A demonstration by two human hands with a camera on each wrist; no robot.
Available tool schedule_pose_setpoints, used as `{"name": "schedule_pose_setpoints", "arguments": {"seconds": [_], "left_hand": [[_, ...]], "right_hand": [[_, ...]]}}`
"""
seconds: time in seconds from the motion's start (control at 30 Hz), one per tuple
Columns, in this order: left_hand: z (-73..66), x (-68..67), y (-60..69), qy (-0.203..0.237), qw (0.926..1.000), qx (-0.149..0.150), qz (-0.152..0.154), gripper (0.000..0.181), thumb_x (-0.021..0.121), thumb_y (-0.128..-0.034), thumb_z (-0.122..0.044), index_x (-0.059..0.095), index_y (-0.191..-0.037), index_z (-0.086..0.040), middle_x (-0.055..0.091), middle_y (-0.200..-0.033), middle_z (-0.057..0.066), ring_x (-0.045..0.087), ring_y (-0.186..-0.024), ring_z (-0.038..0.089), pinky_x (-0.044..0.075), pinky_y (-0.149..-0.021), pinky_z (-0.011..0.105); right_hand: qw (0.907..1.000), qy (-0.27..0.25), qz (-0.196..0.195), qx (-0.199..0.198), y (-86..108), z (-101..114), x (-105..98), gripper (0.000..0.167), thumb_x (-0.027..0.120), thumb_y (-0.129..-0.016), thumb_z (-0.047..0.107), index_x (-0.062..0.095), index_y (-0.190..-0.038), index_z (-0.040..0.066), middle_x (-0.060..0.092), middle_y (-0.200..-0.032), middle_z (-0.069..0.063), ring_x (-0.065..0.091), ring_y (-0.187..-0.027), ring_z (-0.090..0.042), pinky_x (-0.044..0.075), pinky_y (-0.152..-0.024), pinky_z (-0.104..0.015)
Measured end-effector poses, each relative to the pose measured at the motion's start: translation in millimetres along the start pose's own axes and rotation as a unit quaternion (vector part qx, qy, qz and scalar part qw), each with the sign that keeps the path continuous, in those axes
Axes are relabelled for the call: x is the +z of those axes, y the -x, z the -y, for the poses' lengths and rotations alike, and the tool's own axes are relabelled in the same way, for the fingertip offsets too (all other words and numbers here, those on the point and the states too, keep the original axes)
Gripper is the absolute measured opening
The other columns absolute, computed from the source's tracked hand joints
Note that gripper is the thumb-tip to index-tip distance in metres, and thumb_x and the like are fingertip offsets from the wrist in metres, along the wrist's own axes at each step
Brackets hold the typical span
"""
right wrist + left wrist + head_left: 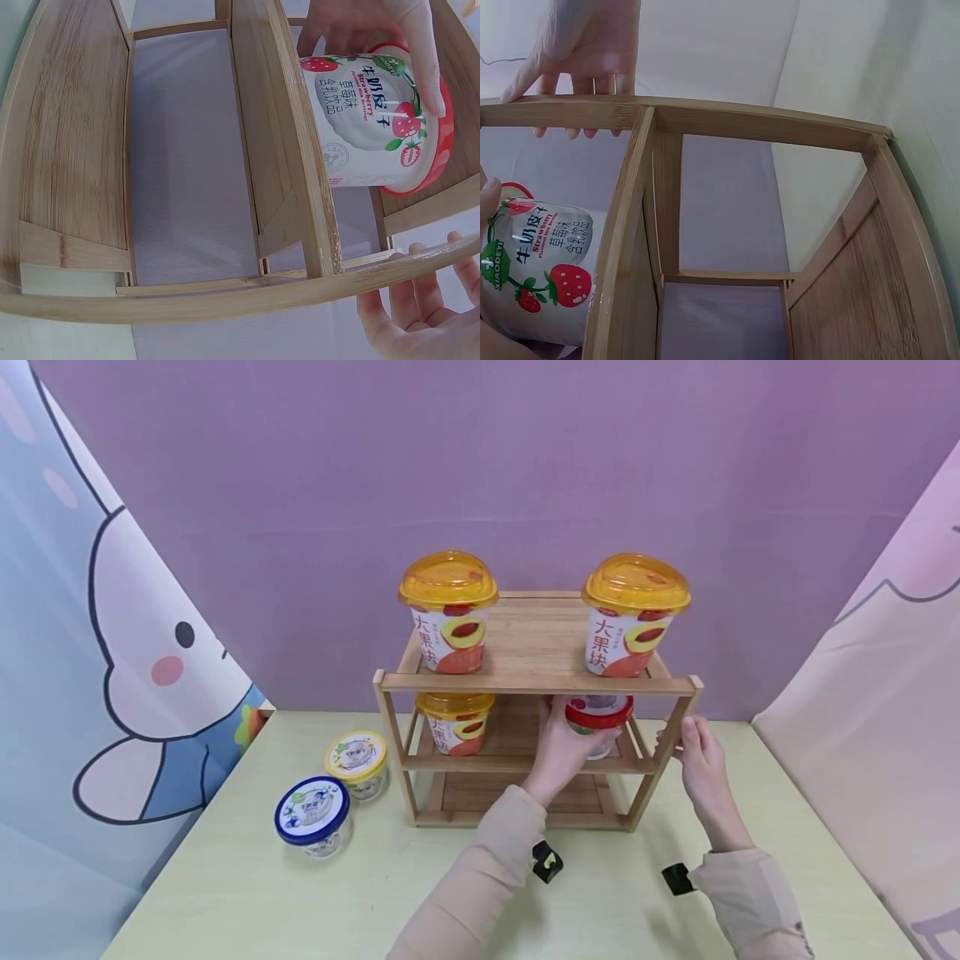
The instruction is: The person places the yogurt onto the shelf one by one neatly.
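Note:
My left hand (561, 750) grips a white cup with a red lid (600, 717) at the right end of the wooden rack's middle shelf. Strawberries and "Strawberry" lettering show on this milk cup (367, 120) in the right wrist view, where the left thumb lies along its side near the lid. On the rack's (525, 683) right side, my right hand (705, 764) holds the upright post. The left wrist view shows the right hand (592, 45) with its thumb on one side of that post and fingertips beyond it.
Two yellow-lidded fruit cups (450, 635) (626, 639) stand on the top shelf, and a third cup (456, 727) stands at the middle shelf's left end. Left of the rack, a yellow-lidded tub (357, 760) and a blue-lidded tub (313, 814) stand on the table (225, 893).

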State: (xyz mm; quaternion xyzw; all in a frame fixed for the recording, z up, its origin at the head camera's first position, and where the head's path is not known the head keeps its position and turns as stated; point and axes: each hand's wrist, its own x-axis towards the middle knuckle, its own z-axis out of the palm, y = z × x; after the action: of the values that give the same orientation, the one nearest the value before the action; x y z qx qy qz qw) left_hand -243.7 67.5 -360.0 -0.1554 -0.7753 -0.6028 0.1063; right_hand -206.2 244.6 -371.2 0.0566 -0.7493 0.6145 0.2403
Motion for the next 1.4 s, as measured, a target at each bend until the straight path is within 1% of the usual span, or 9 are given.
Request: {"name": "schedule_pose_setpoints", "arguments": {"seconds": [0.07, 0.13, 0.3, 0.5, 0.67, 0.9, 1.13, 1.3, 1.4], "left_hand": [[0.1, 0.0, -0.4, 0.000, 1.0000, -0.001, 0.001, 0.085, 0.074, -0.0704, -0.030, 0.022, -0.137, -0.029, 0.023, -0.140, 0.000, 0.022, -0.128, 0.018, 0.033, -0.099, 0.037], [0.0, 0.2, -0.6, 0.003, 1.0000, -0.003, 0.001, 0.085, 0.074, -0.0705, -0.030, 0.022, -0.137, -0.028, 0.023, -0.139, 0.000, 0.022, -0.128, 0.018, 0.032, -0.099, 0.037], [0.4, 0.7, -0.5, 0.010, 0.9999, -0.003, 0.004, 0.086, 0.074, -0.0706, -0.029, 0.021, -0.138, -0.030, 0.022, -0.139, 0.001, 0.024, -0.126, 0.017, 0.032, -0.099, 0.037], [1.8, 1.3, 0.8, 0.009, 0.9999, 0.003, 0.012, 0.085, 0.074, -0.0713, -0.029, 0.020, -0.137, -0.033, 0.020, -0.139, 0.001, 0.025, -0.125, 0.016, 0.033, -0.099, 0.036], [1.8, -1.5, 3.7, 0.026, 0.9994, -0.003, 0.024, 0.086, 0.073, -0.0719, -0.028, 0.017, -0.136, -0.037, 0.020, -0.137, -0.001, 0.027, -0.124, 0.013, 0.034, -0.098, 0.034], [2.4, -9.2, 12.5, 0.005, 0.9997, 0.009, 0.023, 0.080, 0.075, -0.0705, -0.024, 0.026, -0.134, -0.028, 0.023, -0.133, 0.000, 0.030, -0.119, 0.014, 0.036, -0.096, 0.035], [-0.2, -16.7, 27.3, 0.013, 0.9996, 0.017, 0.018, 0.074, 0.072, -0.0735, -0.022, 0.027, -0.133, -0.027, 0.022, -0.133, -0.001, 0.027, -0.122, 0.015, 0.031, -0.099, 0.040], [-3.2, -23.0, 39.2, -0.016, 0.9996, 0.021, 0.014, 0.071, 0.072, -0.0735, -0.023, 0.031, -0.131, -0.019, 0.023, -0.134, 0.004, 0.029, -0.122, 0.020, 0.031, -0.100, 0.039], [-4.8, -27.3, 45.3, -0.039, 0.9987, 0.028, 0.018, 0.069, 0.072, -0.0735, -0.026, 0.032, -0.130, -0.018, 0.022, -0.135, 0.007, 0.030, -0.123, 0.023, 0.032, -0.099, 0.040]], "right_hand": [[1.0000, 0.001, 0.000, 0.000, 0.0, 0, 0, 0.028, 0.032, -0.096, 0.027, 0.050, -0.097, 0.005, 0.055, -0.081, 0.008, 0.055, -0.075, -0.001, 0.045, -0.070, -0.011], [1.0000, 0.005, -0.003, 0.003, 0.2, 0, 0, 0.024, 0.032, -0.096, 0.028, 0.050, -0.095, 0.011, 0.055, -0.080, 0.009, 0.055, -0.075, -0.001, 0.045, -0.070, -0.010], [0.9997, 0.017, -0.011, 0.011, 0.6, 1, 1, 0.019, 0.032, -0.096, 0.028, 0.049, -0.092, 0.019, 0.055, -0.077, 0.013, 0.054, -0.074, 0.001, 0.044, -0.069, -0.010], [0.9998, 0.008, -0.015, 0.011, 0.1, 1, 1, 0.018, 0.033, -0.096, 0.025, 0.049, -0.090, 0.019, 0.056, -0.077, 0.013, 0.055, -0.073, 0.001, 0.045, -0.069, -0.010], [0.9998, 0.008, -0.016, 0.012, 0.2, 0, 2, 0.019, 0.033, -0.096, 0.025, 0.049, -0.090, 0.017, 0.056, -0.076, 0.012, 0.054, -0.073, 0.001, 0.045, -0.069, -0.010], [0.9997, 0.014, -0.013, 0.013, 0.7, 1, 2, 0.020, 0.032, -0.096, 0.026, 0.049, -0.091, 0.014, 0.056, -0.078, 0.012, 0.054, -0.074, 0.001, 0.045, -0.069, -0.010], [0.9998, 0.010, -0.016, 0.011, 0.1, 1, 2, 0.019, 0.033, -0.096, 0.024, 0.049, -0.091, 0.017, 0.056, -0.077, 0.012, 0.055, -0.073, 0.001, 0.045, -0.069, -0.010], [0.9998, 0.009, -0.014, 0.007, -0.1, 0, 2, 0.019, 0.032, -0.096, 0.024, 0.049, -0.091, 0.016, 0.055, -0.078, 0.012, 0.055, -0.074, 0.001, 0.045, -0.070, -0.010], [0.9999, 0.009, -0.012, 0.005, -0.1, 1, 1, 0.020, 0.032, -0.096, 0.025, 0.048, -0.091, 0.015, 0.055, -0.079, 0.012, 0.054, -0.075, 0.001, 0.044, -0.070, -0.010]]}}
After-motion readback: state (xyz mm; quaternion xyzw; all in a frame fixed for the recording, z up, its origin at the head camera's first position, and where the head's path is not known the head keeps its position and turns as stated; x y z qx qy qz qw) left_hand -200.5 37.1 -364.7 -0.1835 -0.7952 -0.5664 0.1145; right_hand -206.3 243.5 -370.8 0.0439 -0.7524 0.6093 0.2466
